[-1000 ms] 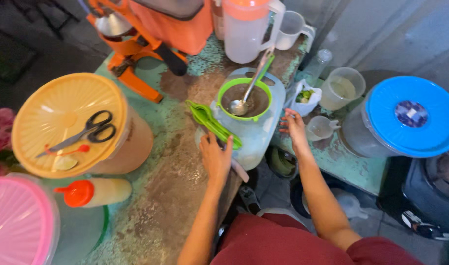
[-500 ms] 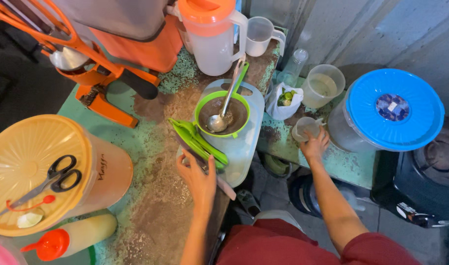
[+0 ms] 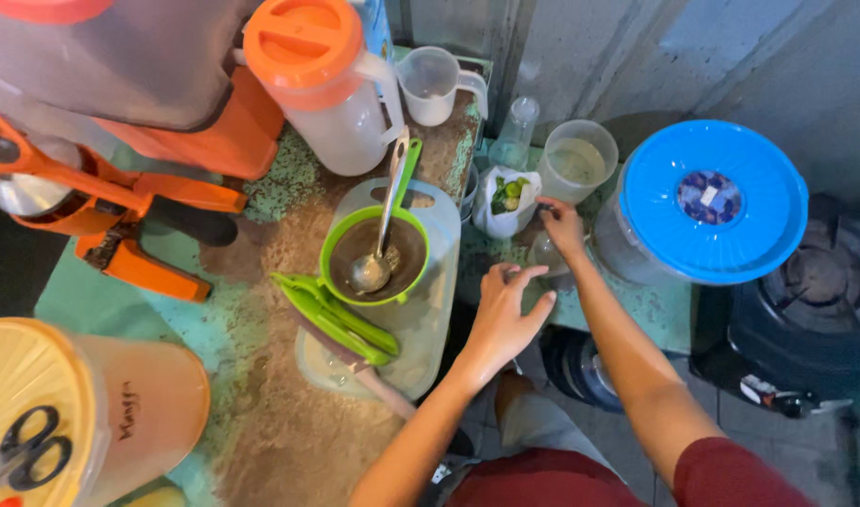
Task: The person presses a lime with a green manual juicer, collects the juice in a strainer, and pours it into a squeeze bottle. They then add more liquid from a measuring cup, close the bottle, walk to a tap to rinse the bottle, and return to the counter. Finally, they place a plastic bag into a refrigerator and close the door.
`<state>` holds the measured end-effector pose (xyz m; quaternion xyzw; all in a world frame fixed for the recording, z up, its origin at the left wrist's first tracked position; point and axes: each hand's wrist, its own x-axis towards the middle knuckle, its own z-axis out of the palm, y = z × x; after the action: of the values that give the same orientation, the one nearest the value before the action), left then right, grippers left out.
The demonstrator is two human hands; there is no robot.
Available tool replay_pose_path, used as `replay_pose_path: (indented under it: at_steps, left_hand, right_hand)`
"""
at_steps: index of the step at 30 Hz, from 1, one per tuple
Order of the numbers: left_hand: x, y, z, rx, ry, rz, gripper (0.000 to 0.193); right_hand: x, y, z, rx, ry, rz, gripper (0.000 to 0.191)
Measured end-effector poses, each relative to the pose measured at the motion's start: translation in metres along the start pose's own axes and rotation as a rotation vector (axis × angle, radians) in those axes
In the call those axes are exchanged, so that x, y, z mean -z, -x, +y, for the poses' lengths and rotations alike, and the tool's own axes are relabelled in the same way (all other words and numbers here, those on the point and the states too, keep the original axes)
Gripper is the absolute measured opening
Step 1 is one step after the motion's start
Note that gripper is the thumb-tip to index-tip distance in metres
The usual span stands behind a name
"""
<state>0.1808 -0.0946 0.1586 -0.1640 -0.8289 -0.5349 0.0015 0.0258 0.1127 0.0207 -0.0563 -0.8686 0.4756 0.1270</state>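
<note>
One pair of hands in view, both the person's own. The right hand [image 3: 563, 225] reaches forward and its fingers close over the rim of one small clear glass [image 3: 545, 252], which stands on the green shelf [image 3: 655, 310] directly beneath the palm; the grip looks loose, from above. The left hand [image 3: 505, 314] is released: fingers spread, holding nothing, hovering just right of the clear cutting board [image 3: 420, 319] and near the right hand, not touching it.

Count of items about the hands:
- One white bag of green limes [image 3: 505, 199], just left of the right hand's fingertips.
- One clear plastic tub [image 3: 580, 160] with pale contents, just beyond the right hand.
- One small clear bottle [image 3: 516, 131], beyond the bag.
- One large container with a blue lid [image 3: 716, 202], to the right of the right hand.
- One green strainer bowl [image 3: 373, 255] holding dark liquid, left of the left hand, on the board.
- One metal ladle [image 3: 378, 239] resting in that bowl.
- One green squeezer [image 3: 336, 314], left of the left hand, near the bowl.
- One knife [image 3: 359, 371], partly under the squeezer.
- One pitcher with an orange lid [image 3: 322, 84] and one clear measuring jug [image 3: 434, 86], both well beyond the left hand.
- One orange press [image 3: 120, 188], far left.
- One tub with a yellow lid [image 3: 73, 413], one pair of scissors [image 3: 21, 451] on it.
</note>
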Motion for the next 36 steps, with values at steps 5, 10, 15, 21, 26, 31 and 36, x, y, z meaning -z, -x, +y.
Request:
replay_pose_path:
  at_steps: [5, 10, 15, 21, 26, 31, 36]
  left_hand:
    - [-0.062, -0.122, -0.093, 0.082, -0.266, 0.265, 0.045]
    - [-0.086, -0.183, -0.162, 0.26, -0.349, 0.503, 0.072]
    - [-0.08, -0.189, -0.187, 0.424, -0.469, 0.415, 0.027]
    - [-0.073, -0.174, -0.182, 0.436, -0.275, 0.476, 0.025]
    - [-0.064, -0.173, -0.141, 0.215, -0.02, 0.532, 0.023]
    - [-0.044, -0.185, -0.105, 0.106, 0.321, 0.378, 0.042]
    - [-0.03, -0.18, -0.094, -0.014, 0.275, 0.345, 0.047]
  right_hand:
    - [-0.024, -0.057, -0.006, 0.073, 0.011, -0.139, 0.033]
    - [-0.032, -0.047, 0.005, -0.065, 0.084, -0.093, 0.025]
    - [-0.034, -0.043, 0.015, -0.058, -0.003, -0.092, 0.024]
    - [-0.035, -0.028, 0.022, -0.19, -0.483, -0.006, 0.027]
    - [-0.013, -0.038, 0.016, -0.192, -0.629, -0.114, 0.025]
    - [0.012, -0.071, -0.011, -0.187, -0.814, -0.298, 0.017]
    - [0.026, -0.085, -0.021, -0.07, -0.738, -0.442, 0.037]
